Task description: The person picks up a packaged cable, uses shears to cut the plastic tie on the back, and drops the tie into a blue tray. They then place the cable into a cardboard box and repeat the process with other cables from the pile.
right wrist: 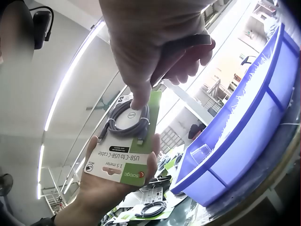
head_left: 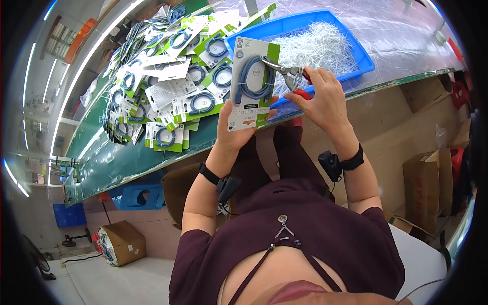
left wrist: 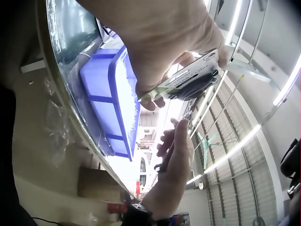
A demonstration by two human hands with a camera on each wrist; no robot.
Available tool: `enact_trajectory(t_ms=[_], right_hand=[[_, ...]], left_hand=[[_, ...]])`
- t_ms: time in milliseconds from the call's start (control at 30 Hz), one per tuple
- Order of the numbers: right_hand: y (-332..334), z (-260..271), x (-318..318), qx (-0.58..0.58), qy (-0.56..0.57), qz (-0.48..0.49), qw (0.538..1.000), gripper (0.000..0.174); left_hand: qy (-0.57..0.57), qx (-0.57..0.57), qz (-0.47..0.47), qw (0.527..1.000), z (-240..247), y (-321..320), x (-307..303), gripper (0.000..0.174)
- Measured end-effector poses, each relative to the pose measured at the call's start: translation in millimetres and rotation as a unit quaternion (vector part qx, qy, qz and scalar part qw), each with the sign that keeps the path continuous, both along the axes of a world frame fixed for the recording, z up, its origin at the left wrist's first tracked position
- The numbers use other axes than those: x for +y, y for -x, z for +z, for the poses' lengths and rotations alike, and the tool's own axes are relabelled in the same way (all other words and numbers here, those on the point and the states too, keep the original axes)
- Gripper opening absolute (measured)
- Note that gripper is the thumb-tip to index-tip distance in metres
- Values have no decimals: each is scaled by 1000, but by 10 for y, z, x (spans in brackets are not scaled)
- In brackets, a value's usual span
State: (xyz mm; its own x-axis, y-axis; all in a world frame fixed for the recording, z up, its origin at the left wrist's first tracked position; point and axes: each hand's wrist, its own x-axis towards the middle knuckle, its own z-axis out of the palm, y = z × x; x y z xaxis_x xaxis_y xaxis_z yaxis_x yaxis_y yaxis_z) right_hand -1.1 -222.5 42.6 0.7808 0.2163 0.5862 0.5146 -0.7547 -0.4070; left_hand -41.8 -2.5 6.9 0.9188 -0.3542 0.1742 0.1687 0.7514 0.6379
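My left hand (head_left: 237, 138) grips the lower end of a white and green cable card (head_left: 238, 109), thumb at one edge and fingers at the other. A coiled grey-blue USB-C cable (head_left: 243, 76) is fixed to it with white ties. Red-handled pliers (head_left: 291, 77) are held in my right hand (head_left: 328, 99), their nose at the card's upper right, beside the coil. In the right wrist view, the right hand's thumb overlaps the card's upper part, and the card's print appears upside down. From the left wrist, the card (left wrist: 195, 70) shows nearly edge-on.
A heap of similar carded cables (head_left: 201, 101) covers the left of the green table (head_left: 107, 162). Behind the pliers stands a blue tray (head_left: 368, 63) full of thin white strips (head_left: 325, 48). Cardboard boxes (head_left: 422, 188) stand on the floor at right.
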Motion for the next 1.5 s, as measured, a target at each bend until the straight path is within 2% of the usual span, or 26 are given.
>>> enact_trajectory(t_ms=[233,400,533,633,800,833,900,933,1100,1200,1500], right_hand=[[21,72,-85,0,-9,27,1000,63],[42,102,-111,38,-23,49,998,63],[66,163,-164,81,-26,68,994,60],[70,128,-164,77,-33,70,994,59],[83,67,-154,74,-33,62,995,55],[78,36,-151,75,-33,62,995,55],[32,-41,-147,189,-160,150,957,53],[0,-69,-134,243,-221,193,925,52],[-75,-125,-29,142,-257,172,940,53],[-12,-9,-41,64,-80,116,988,56],[47,29,-64,75,-76,111,988,58]], left_hand=[[-151,-113,76,979,-99,-90,95,83],[-179,-127,74,973,-101,-110,161,81],[-256,-186,114,942,-129,-152,235,80],[-347,-275,202,873,-155,-179,259,80],[-349,-264,181,880,-180,-141,226,83],[-318,-233,169,903,-180,-131,224,83],[-253,-167,143,942,-183,-100,227,85],[-253,-166,146,942,-189,-86,229,85],[-202,-119,113,966,-216,1,200,88],[-165,-110,113,974,-171,7,203,89],[-199,-153,135,959,-150,7,177,85]])
